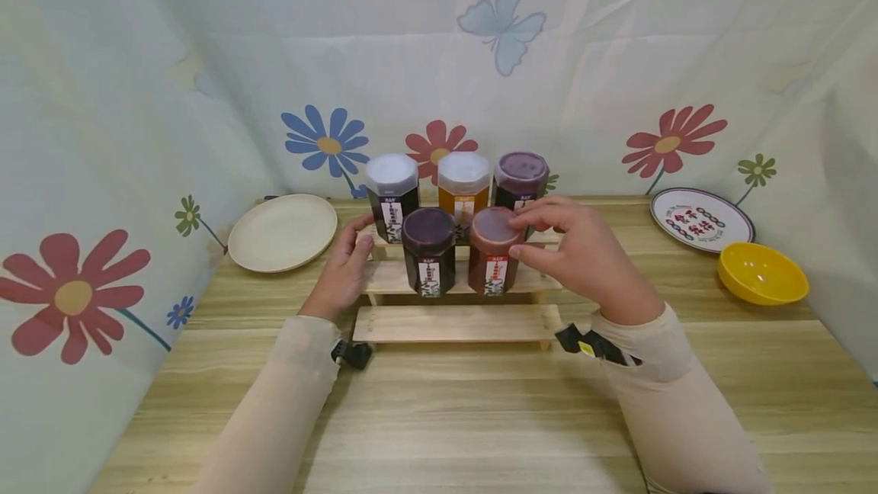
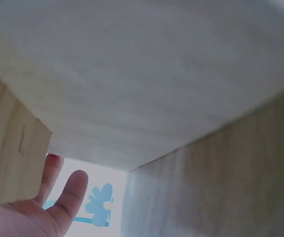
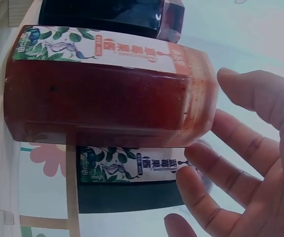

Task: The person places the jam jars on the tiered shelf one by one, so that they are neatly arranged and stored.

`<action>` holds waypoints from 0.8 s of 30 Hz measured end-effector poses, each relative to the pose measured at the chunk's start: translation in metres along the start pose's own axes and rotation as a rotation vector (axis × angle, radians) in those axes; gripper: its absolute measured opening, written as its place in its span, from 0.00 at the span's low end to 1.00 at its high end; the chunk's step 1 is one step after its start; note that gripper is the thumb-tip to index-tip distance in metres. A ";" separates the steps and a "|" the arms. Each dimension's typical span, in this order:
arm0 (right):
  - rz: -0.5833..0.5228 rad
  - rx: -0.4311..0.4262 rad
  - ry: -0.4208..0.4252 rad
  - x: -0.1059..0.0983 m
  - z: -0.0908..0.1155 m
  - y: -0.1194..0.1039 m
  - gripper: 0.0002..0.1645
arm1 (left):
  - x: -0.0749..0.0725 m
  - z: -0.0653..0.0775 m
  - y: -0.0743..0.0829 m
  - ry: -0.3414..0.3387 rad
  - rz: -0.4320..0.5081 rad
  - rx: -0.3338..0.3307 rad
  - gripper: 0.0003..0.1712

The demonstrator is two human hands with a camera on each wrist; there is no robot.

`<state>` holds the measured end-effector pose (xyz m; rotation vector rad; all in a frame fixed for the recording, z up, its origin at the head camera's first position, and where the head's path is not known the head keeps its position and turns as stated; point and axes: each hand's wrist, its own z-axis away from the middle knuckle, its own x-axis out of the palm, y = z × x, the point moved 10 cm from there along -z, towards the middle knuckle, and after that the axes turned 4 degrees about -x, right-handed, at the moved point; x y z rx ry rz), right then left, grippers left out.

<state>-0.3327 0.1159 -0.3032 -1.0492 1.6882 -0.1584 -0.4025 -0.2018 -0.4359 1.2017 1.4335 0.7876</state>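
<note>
A red jam jar (image 1: 492, 254) stands front right on the middle step of a wooden stepped stand (image 1: 453, 324). My right hand (image 1: 576, 250) is at its lid, thumb and fingertips loosely bent right at the rim; in the right wrist view, the thumb (image 3: 245, 91) lies just off the lid's edge. Left of it stands a dark jam jar (image 1: 430, 261). Behind, on the top step, are a dark jar with a whitish lid (image 1: 391, 197), an orange jar (image 1: 463, 193) and a purple-lidded jar (image 1: 521, 174). My left hand (image 1: 343, 265) rests at the stand's left end, fingers loosely bent.
A cream plate (image 1: 283, 233) lies at the back left. On the right are a printed plate (image 1: 701, 219) and a yellow bowl (image 1: 763, 273) overlapping its edge in this view. The stand's lowest step faces me. A flowered curtain (image 1: 569, 90) hangs behind the wooden table (image 1: 466, 418).
</note>
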 end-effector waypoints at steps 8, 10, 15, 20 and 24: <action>0.023 0.020 0.029 -0.009 0.003 0.000 0.22 | 0.000 -0.001 -0.003 -0.003 0.007 0.000 0.27; 0.026 0.019 0.044 -0.013 0.004 0.001 0.23 | -0.001 -0.001 -0.005 -0.007 0.007 -0.003 0.27; 0.013 0.045 0.063 -0.022 0.008 0.004 0.28 | -0.004 0.003 -0.010 -0.011 -0.008 -0.036 0.29; 0.015 0.082 0.019 -0.027 0.010 0.007 0.37 | -0.013 0.006 -0.016 0.024 -0.012 -0.078 0.30; 0.037 0.132 -0.048 -0.028 0.014 0.016 0.45 | -0.018 0.013 -0.018 0.038 0.026 -0.097 0.31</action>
